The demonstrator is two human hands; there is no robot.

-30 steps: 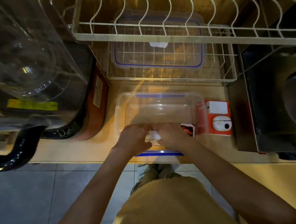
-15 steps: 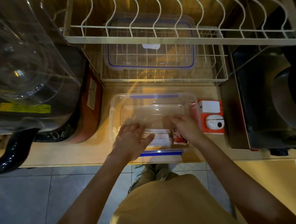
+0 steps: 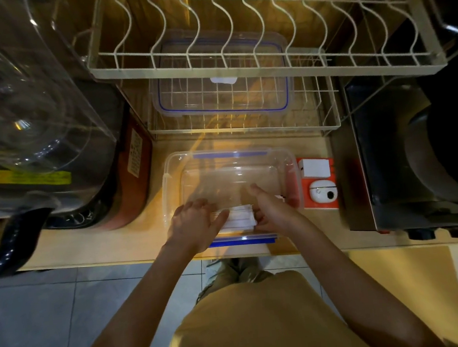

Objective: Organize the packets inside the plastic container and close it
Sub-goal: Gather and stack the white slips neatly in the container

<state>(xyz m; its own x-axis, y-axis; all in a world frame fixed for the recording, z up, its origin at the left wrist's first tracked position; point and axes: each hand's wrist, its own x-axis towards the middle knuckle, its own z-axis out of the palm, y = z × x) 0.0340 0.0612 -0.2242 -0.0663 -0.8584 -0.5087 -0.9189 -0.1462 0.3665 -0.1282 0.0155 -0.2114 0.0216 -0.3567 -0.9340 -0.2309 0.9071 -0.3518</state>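
Note:
A clear plastic container (image 3: 173, 176) with blue clips stands open on the counter's front edge. Inside, against its near wall, lies a stack of white packets (image 3: 241, 217). My left hand (image 3: 195, 223) presses on the stack's left end with fingers spread over it. On the stack's right end rests my right hand (image 3: 272, 209), fingers curled around it. The two hands squeeze the packets between them. The container's clear lid (image 3: 224, 89) with a blue seal lies apart, on the lower wire shelf behind the container.
A white wire dish rack (image 3: 264, 65) overhangs the counter above the lid. A large clear drink dispenser (image 3: 26, 110) stands at the left. An orange box (image 3: 319, 183) sits just right of the container, and a dark appliance (image 3: 418, 153) beyond it.
Both hands have shifted inside the container's near end. The right hand now covers the red-printed packet and closes in on the white stack; the left hand stays on its left end.

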